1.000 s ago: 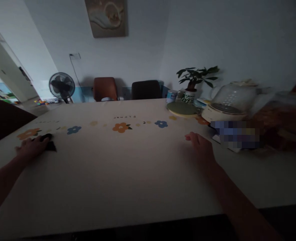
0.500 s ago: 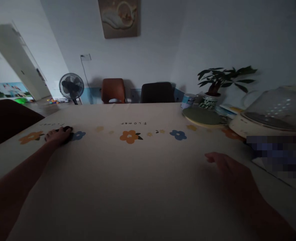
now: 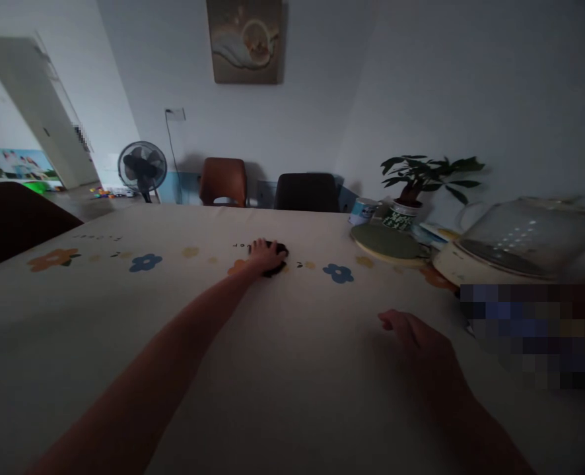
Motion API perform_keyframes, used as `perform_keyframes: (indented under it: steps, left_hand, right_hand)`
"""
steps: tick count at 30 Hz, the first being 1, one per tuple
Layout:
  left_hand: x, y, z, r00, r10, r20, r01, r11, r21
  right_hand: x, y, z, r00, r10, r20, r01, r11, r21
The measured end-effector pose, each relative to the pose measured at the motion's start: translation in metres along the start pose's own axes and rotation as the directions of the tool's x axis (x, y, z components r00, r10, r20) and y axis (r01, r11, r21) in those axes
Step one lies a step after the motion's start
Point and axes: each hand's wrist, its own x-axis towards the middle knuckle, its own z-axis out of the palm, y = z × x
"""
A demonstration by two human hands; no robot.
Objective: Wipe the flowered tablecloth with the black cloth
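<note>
Head view: dark cloth (image 3: 277, 253) under left grip (image 3: 265, 256)

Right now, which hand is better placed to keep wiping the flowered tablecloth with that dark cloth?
Left. The left hand already presses the dark cloth; the right hand rests empty on the flowered tablecloth, apart from it.

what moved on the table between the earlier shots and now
The left hand slid the dark cloth rightward along the flower print of the tablecloth, from the left edge to the orange flower at centre. The right hand stayed flat on the cloth, holding nothing. The plant and cooker stayed put.
</note>
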Motion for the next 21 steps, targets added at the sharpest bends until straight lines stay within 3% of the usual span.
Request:
perform_keyframes:
  steps: [3, 6, 9, 11, 13, 16, 21]
  left_hand:
    - [-0.002, 0.069, 0.013, 0.985, 0.172, 0.011, -0.171, 0.985, -0.032]
    - [-0.006, 0.121, 0.023, 0.943, 0.331, 0.026, -0.329, 0.943, -0.052]
    - [-0.002, 0.149, 0.028, 0.895, 0.445, 0.018, -0.443, 0.895, -0.051]
    - [0.006, 0.151, 0.028, 0.873, 0.489, 0.002, -0.488, 0.872, -0.037]
    - [0.020, 0.141, 0.025, 0.863, 0.505, -0.011, -0.505, 0.863, -0.019]
    - [0.045, 0.102, 0.018, 0.889, 0.459, -0.002, -0.459, 0.889, -0.001]
    - [0.077, -0.011, 0.000, 0.976, 0.217, -0.001, -0.217, 0.976, 0.024]
  right_hand:
    - [0.000, 0.001, 0.000, 1.000, -0.024, -0.016, 0.024, 1.000, -0.016]
    - [-0.001, 0.000, -0.001, 1.000, -0.010, -0.012, 0.009, 1.000, -0.029]
    - [-0.003, -0.001, -0.003, 1.000, 0.008, 0.014, -0.007, 0.999, -0.043]
    - [-0.003, 0.001, -0.004, 1.000, 0.006, 0.024, -0.005, 0.998, -0.057]
    - [-0.004, 0.005, -0.005, 1.000, 0.003, 0.021, -0.002, 0.998, -0.065]
    - [-0.004, 0.011, -0.004, 1.000, 0.007, 0.014, -0.006, 0.997, -0.077]
    - [-0.002, 0.017, 0.000, 0.999, -0.020, 0.043, 0.025, 0.991, -0.129]
